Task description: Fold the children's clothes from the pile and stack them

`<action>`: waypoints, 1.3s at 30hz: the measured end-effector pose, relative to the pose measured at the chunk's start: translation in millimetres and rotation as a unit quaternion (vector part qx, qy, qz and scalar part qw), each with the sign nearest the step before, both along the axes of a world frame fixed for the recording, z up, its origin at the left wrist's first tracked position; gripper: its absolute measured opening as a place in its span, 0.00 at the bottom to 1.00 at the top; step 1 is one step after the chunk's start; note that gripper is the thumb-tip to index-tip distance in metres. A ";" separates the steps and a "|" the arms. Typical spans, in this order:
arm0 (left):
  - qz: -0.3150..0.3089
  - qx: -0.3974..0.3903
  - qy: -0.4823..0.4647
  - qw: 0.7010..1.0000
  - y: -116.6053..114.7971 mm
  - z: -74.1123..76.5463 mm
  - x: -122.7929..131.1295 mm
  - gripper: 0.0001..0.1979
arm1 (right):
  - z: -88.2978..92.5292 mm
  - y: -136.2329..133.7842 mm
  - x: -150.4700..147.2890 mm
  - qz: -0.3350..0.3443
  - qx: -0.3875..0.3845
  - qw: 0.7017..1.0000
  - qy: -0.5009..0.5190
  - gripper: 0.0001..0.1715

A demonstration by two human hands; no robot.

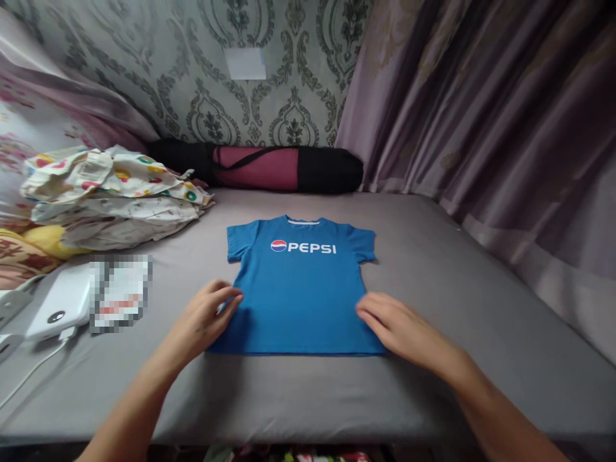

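A blue short-sleeved T-shirt (298, 301) lies flat and face up on the grey bed sheet, its collar away from me. White PEPSI lettering and a round red, white and blue logo run across its chest. At the shirt's left side edge, my left hand (208, 316) has its fingers and thumb brought together on the fabric. My right hand (395, 326) pinches at the right side edge, about level with the left one. Neither edge is visibly lifted. The fingertips partly hide the fabric they touch.
Left on the sheet (481, 308) are a white power bank (62, 298) with a cable, a blurred packet (121, 294) and a pile of patterned clothes (120, 192). A black and maroon long bag (260, 168) lies along the wall. Purple curtains (433, 96) hang at right.
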State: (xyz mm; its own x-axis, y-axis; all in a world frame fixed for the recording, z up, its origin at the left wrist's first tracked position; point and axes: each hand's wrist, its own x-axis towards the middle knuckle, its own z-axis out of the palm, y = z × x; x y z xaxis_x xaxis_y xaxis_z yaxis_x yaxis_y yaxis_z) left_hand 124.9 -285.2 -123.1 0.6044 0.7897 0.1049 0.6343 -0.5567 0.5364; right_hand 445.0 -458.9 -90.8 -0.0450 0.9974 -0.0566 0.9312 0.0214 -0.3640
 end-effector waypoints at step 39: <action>-0.084 -0.040 0.022 0.995 7.2 -13.0 -15.1 0.22 | -41.5 -55.5 2.9 0.100 0.053 0.985 -0.127 0.31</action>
